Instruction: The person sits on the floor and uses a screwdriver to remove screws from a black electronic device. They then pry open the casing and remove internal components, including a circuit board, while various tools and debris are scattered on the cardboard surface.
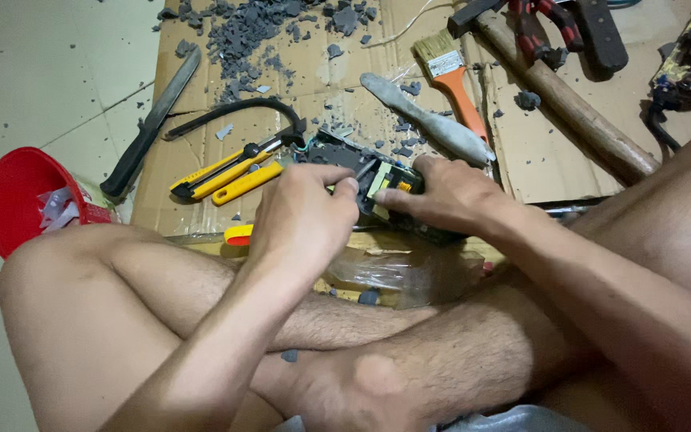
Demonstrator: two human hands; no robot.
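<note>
Both hands [377, 204] grip boxy black-yellow part [389, 182] — perhaps transformer — on creased cardboard [521, 152].

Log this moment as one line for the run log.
left hand: grips circuit board | right hand: holds circuit board | nearby: yellow pliers, paintbrush
</note>
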